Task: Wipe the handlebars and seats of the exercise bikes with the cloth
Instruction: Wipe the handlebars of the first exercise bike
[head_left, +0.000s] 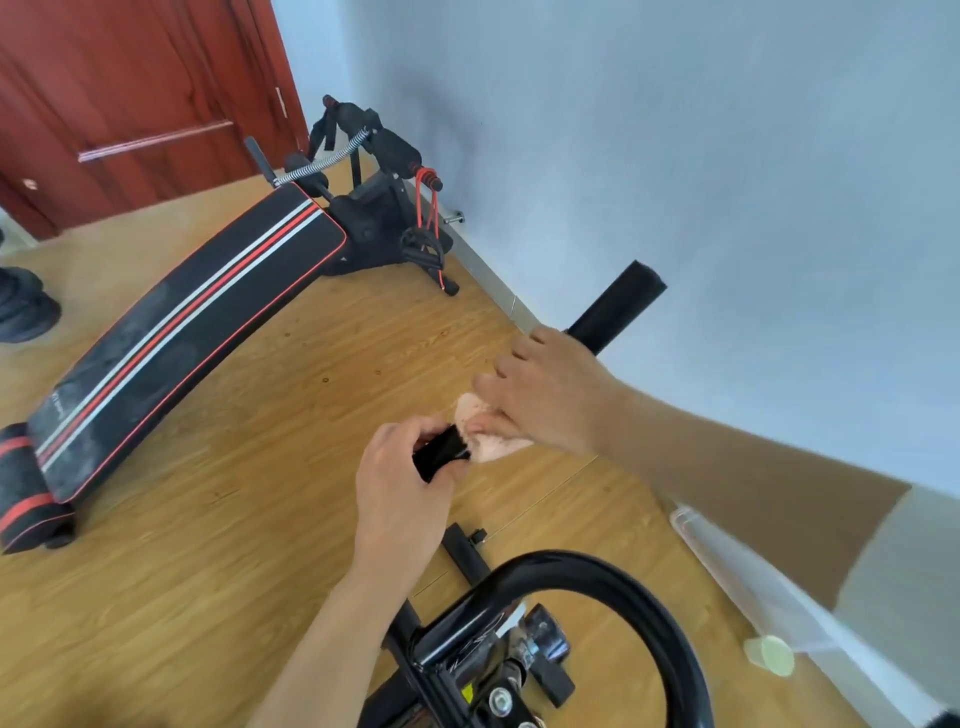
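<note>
Left hand (402, 483): closed around the end of a black foam handlebar grip (441, 453), fingers curled over its top, thumb under it.
Right hand (545, 389): palm down, pressing a pale pink crumpled cloth (485, 436) against the same bar, just beyond the left hand; the fingers are bent over the cloth and grip it.
Cloth: bunched between the right palm and the bar, touching the grip's inner end; only its lower edge and a fold near the thumb show.
Second grip: another black foam handlebar tube (618, 306) rises behind the right hand, pointing up toward the pale blue wall (675, 130); its lower end is hidden by the hand.
Bike frame: a glossy black curved metal tube (597, 569) arcs across the bottom, above a black clamp with silver bolts (501, 699).
Container: a small translucent yellowish plastic cup (769, 654) lies near the white skirting on the wood-pattern floor (260, 415), well apart from the hands; whether anything is in it cannot be told.
Elsewhere: a black padded sit-up bench with red and white stripes (182, 332) stands on the floor to the left, before a red-brown wooden door (130, 93).
</note>
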